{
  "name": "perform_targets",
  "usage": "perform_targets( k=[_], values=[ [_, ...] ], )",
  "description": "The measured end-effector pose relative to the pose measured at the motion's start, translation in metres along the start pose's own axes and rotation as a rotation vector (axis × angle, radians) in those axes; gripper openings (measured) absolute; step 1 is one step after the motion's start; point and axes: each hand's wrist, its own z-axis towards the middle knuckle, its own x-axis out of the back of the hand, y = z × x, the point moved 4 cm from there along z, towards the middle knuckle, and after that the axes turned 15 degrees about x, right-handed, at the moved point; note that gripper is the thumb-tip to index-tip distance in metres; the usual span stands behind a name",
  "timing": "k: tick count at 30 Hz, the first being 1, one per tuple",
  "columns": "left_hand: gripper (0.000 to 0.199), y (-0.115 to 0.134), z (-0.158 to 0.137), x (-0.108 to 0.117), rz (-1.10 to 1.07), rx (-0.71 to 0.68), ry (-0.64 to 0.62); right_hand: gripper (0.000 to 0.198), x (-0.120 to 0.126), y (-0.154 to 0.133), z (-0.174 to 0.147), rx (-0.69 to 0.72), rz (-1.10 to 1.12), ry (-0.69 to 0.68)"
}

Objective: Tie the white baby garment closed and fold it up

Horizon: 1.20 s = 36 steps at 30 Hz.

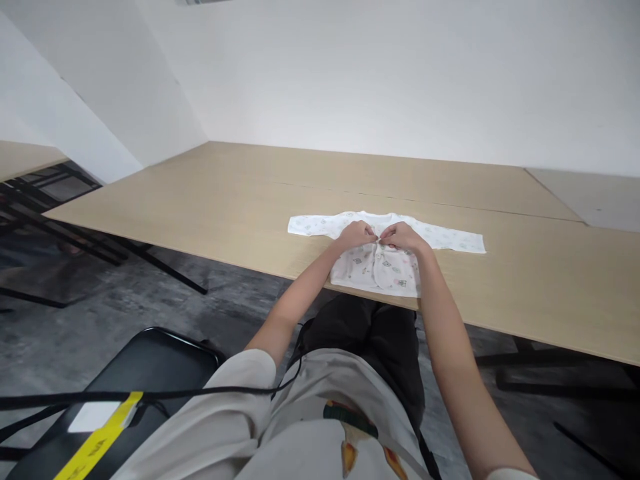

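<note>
A small white baby shirt [453, 237] with a faint printed pattern lies flat on the wooden table [225, 200], sleeves spread to both sides, its hem at the table's near edge. My left hand [356, 235] and my right hand [403, 235] meet at the shirt's front opening near the collar. Both pinch the fabric edges there, fingertips almost touching each other.
A black chair [145, 373] with a yellow strap stands at my lower left, with a black cable running across it. Another table and black metal table legs [65, 233] are at the far left. A white wall runs behind the table.
</note>
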Motion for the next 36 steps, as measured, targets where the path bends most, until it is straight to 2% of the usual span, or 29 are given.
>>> perform_targets(
  k=[5,13,19,24,28,32,36],
  values=[
    [0.028,-0.003,0.006,-0.005,-0.074,-0.069,-0.048,0.006,0.0,-0.001,-0.001,-0.018,0.089,0.039],
    [0.022,0.007,0.002,-0.008,0.034,-0.164,0.079,0.014,0.0,-0.005,-0.002,-0.07,0.159,0.125],
    [0.024,0.01,-0.002,-0.006,0.02,-0.203,0.09,0.02,0.001,-0.002,-0.003,-0.095,0.282,0.204],
    [0.027,0.012,-0.003,-0.003,-0.09,-0.211,0.036,0.02,0.005,-0.001,-0.006,-0.114,0.395,0.213],
    [0.032,0.01,-0.002,-0.002,-0.154,-0.259,-0.067,0.015,0.008,-0.003,-0.009,-0.133,0.424,0.174],
    [0.031,0.005,0.0,-0.001,-0.161,-0.24,-0.188,0.014,0.009,-0.006,-0.01,-0.133,0.419,0.128],
    [0.027,0.002,-0.003,0.002,-0.131,-0.189,-0.228,0.014,0.01,-0.008,-0.011,-0.123,0.412,0.127]
  ],
)
